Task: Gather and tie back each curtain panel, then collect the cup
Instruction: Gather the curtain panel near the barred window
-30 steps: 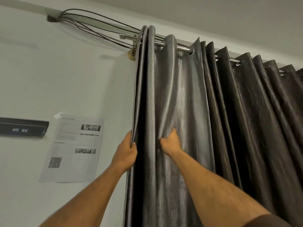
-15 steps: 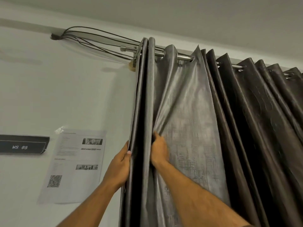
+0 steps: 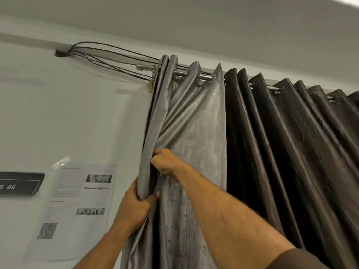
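1. Left hand (image 3: 134, 206) is wrapped round the bunched outer folds of the lighter grey curtain panel (image 3: 196, 133). Thumb lies across the front of the bundle, fingers go behind, so it's a proper squeeze w/ fabric pinched inside.
2. Right hand (image 3: 165, 164) sits just above and a bit to the right of the left one, almost touching it. Fingers are curled into a fold of the same panel, knuckles toward the camera, gripping the cloth.
3. Both forearms come up from the bottom of the shot; the right one has a dark sleeve (image 3: 295, 259) at the lower right corner.
4. The fabric fans out from the grips: tight pleats at the left edge, then a flatter stretch to the right that ends in a straight vertical edge.
5. Right next to that edge hangs the darker curtain panel (image 3: 291, 152), in deep regular pleats, running off the right side of frame.
6. Both panels hang by eyelets on a metal rod (image 3: 184, 73) near the ceiling. The rod's end cap pokes out left of the first pleat.
7. A bundle of black cables (image 3: 108, 55) arcs from a hole in the wall over to the rod area and goes behind the curtain top.
8. On the wall to the left: a printed sheet (image 3: 77, 208) w/ small pics and a QR code, in what looks like a plastic cover, and a dark sign (image 3: 19, 184) reading "S 05" that's cut off at the frame edge.
9. Cup: can't see it anywhere in this view.
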`<state>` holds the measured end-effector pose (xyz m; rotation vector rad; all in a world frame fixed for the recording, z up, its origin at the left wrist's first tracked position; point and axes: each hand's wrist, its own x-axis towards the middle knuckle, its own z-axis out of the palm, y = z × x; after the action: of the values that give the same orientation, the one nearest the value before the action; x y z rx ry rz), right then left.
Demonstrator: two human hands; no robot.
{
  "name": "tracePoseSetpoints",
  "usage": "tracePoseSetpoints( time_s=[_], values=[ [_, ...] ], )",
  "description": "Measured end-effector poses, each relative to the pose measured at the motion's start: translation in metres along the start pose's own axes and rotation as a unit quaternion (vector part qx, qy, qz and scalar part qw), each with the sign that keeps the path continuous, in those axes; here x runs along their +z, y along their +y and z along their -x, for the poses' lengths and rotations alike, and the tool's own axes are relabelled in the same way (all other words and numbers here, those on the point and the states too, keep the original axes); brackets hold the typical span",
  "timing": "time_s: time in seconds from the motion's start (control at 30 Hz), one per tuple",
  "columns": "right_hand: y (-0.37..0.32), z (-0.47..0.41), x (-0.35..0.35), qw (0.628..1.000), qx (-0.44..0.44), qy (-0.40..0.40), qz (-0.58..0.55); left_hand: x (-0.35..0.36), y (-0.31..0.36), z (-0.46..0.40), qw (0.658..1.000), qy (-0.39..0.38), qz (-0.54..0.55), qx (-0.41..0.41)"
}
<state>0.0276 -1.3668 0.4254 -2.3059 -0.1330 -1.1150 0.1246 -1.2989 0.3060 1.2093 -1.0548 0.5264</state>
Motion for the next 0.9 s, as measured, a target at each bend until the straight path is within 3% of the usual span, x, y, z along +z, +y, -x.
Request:
tracePoseSetpoints(
  time_s=[0.1,0.17,0.23,0.27,0.3,0.4,0.5,0.67,0.9],
  values=[
    [0.017,0.011,-0.011,0.999,-0.02,0.012,-0.022,0.014,0.002,0.001,1.0,0.019,-0.016,-0.016],
    [0.04,0.017,-0.023,0.98,-0.071,0.165,0.083,0.022,0.005,0.002,0.999,0.023,-0.024,-0.03],
    [0.066,0.019,-0.045,0.9,-0.082,0.38,0.199,0.028,0.007,0.003,0.998,0.022,-0.041,-0.041],
    [0.077,0.019,-0.059,0.869,-0.047,0.449,0.201,0.03,0.007,0.003,0.998,0.02,-0.048,-0.045],
    [0.086,0.02,-0.073,0.863,0.016,0.477,0.168,0.032,0.007,0.003,0.997,0.018,-0.052,-0.047],
    [0.102,0.014,-0.105,0.913,0.163,0.372,-0.033,0.031,0.009,0.002,0.997,0.013,-0.061,-0.034],
    [0.099,0.001,-0.109,0.949,0.137,0.252,-0.132,0.028,0.012,0.001,0.998,0.005,-0.062,-0.014],
    [0.057,-0.029,-0.078,0.983,0.026,0.181,-0.02,0.02,0.019,-0.005,0.997,0.006,-0.072,0.026],
    [-0.013,-0.062,-0.043,0.989,-0.073,0.106,0.068,-0.013,0.036,-0.015,0.999,0.023,-0.042,0.009]
  ],
)
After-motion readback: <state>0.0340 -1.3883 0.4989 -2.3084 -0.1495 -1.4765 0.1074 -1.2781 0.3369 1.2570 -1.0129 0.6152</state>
